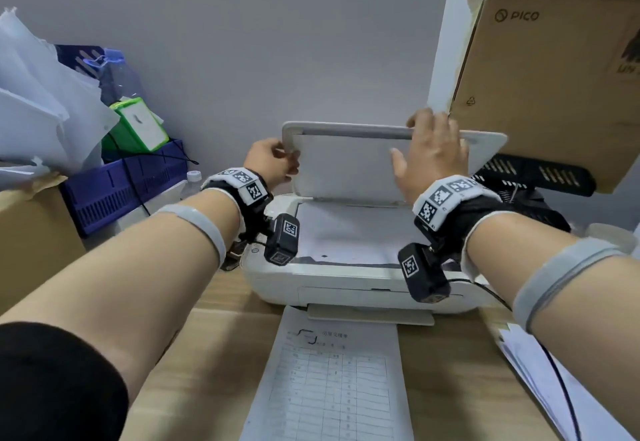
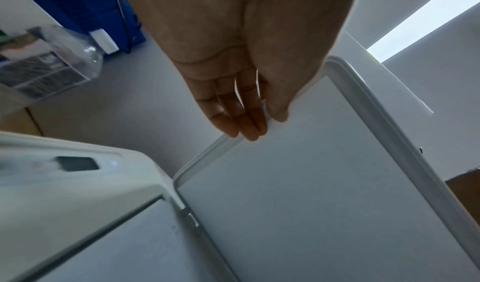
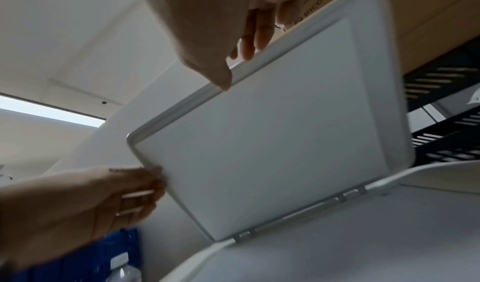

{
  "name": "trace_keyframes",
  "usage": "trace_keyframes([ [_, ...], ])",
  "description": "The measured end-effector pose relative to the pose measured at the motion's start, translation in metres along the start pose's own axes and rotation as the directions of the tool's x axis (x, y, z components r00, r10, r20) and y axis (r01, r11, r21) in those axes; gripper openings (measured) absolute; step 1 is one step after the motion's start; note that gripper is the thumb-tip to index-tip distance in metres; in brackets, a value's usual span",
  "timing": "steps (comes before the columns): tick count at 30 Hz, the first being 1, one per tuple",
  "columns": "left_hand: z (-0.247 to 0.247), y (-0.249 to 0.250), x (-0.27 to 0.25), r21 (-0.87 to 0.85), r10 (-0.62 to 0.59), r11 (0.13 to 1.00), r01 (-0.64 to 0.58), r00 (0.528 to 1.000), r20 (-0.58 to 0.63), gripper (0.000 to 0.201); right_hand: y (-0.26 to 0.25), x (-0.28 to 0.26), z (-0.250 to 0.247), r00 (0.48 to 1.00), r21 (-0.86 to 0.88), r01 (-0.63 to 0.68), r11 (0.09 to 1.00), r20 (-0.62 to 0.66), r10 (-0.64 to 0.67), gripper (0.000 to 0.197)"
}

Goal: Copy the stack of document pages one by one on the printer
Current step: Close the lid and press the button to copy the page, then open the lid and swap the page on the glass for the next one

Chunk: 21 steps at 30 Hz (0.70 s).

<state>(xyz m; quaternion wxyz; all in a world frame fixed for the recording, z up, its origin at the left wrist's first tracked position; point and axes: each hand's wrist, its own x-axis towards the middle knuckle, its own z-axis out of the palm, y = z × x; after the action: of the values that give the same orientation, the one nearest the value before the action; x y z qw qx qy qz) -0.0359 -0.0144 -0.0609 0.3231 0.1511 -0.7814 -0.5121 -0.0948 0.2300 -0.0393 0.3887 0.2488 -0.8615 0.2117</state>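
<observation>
A white printer (image 1: pixel 346 288) stands mid-desk with its scanner lid (image 1: pixel 346 167) raised nearly upright. My left hand (image 1: pixel 292 163) pinches the lid's left edge, thumb on the inner face and fingers behind; the left wrist view shows this hand (image 2: pixel 249 120) on the lid (image 2: pixel 311 183). My right hand (image 1: pixel 429 149) grips the top edge, fingers curled over it, as the right wrist view shows (image 3: pixel 233 60). A white page (image 1: pixel 349 232) lies on the scanner glass. A printed form sheet (image 1: pixel 332 371) lies in front of the output slot. More pages (image 1: pixel 530 361) lie at the right.
A PICO cardboard box (image 1: pixel 554 77) overhangs close to the lid's right corner, above a black wire rack (image 1: pixel 533 174). On the left stand a blue basket (image 1: pixel 121 181), a water bottle (image 1: pixel 192 182) and a brown box (image 1: pixel 34 232). A black cable (image 1: pixel 561 381) crosses the right-hand pages.
</observation>
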Motion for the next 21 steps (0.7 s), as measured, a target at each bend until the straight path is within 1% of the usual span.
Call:
trace_keyframes([
  [1,0.002,0.002,0.011,-0.004,-0.013,1.000,0.013,1.000,-0.009,0.010,0.007,-0.003,0.004,0.999,0.018,0.003,1.000,0.054,-0.004,0.040],
  [3,0.005,0.005,0.031,-0.017,-0.050,0.999,0.050,0.998,-0.030,0.011,0.022,-0.013,0.014,0.974,0.018,0.034,0.999,0.222,-0.037,0.040],
  [5,0.010,0.008,0.045,-0.020,-0.078,0.997,0.078,0.996,-0.043,0.001,0.035,-0.026,0.025,0.919,-0.009,0.059,0.998,0.391,-0.051,0.041],
  [8,0.016,0.007,0.061,0.016,-0.099,0.995,0.100,0.994,-0.053,0.018,0.051,-0.044,0.040,0.833,-0.023,0.047,0.999,0.552,-0.027,0.042],
  [11,0.023,0.004,0.069,0.001,-0.120,0.993,0.120,0.993,-0.020,0.028,0.062,-0.056,0.050,0.780,-0.006,0.000,1.000,0.625,0.003,0.043],
  [13,0.027,0.002,0.073,-0.019,-0.149,0.989,0.149,0.989,0.020,0.042,0.068,-0.063,0.053,0.741,-0.005,-0.027,1.000,0.671,0.023,0.045],
  [15,0.029,-0.001,0.077,-0.025,-0.173,0.984,0.174,0.984,0.047,0.052,0.074,-0.068,0.054,0.693,-0.002,-0.021,1.000,0.721,0.016,0.050],
  [18,0.031,-0.003,0.078,-0.036,-0.212,0.976,0.215,0.975,0.072,0.061,0.080,-0.073,0.055,0.605,0.020,-0.019,1.000,0.796,-0.004,0.059],
  [19,0.031,-0.003,0.077,-0.044,-0.226,0.972,0.230,0.971,0.082,0.065,0.081,-0.075,0.053,0.582,0.013,-0.016,1.000,0.814,-0.001,0.062],
  [21,0.030,-0.004,0.073,-0.056,-0.240,0.967,0.247,0.966,0.100,0.072,0.080,-0.078,0.049,0.552,-0.008,-0.005,1.000,0.834,0.009,0.066],
])
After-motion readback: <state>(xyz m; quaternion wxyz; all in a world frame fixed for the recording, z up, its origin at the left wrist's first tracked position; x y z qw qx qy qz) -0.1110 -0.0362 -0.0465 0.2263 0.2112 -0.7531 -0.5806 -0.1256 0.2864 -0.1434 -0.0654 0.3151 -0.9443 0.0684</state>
